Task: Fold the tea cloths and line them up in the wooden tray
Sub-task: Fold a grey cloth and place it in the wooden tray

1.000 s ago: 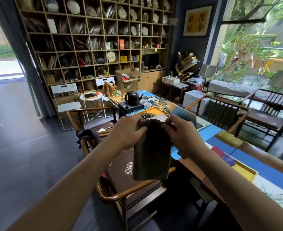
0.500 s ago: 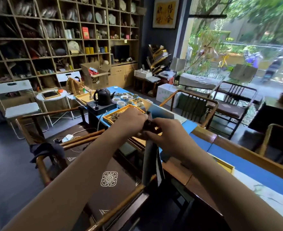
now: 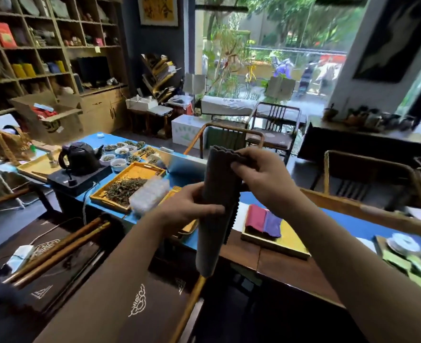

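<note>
since a second ago, grey cloth (image 3: 214,219) narrowed to long hanging strip. right hand (image 3: 261,179) pinches top edge, left hand (image 3: 187,211) grips mid-length below. below-right of grip: wooden tray (image 3: 291,241) already holds red cloth (image 3: 255,216), purple cloth (image 3: 273,225). grey fold unfinished, not yet placed.

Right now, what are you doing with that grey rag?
A person is folding a grey tea cloth in the air above the table. The right hand pinches its top edge and the left hand grips its middle. A red cloth and a purple cloth already lie folded side by side in the wooden tray.
</note>
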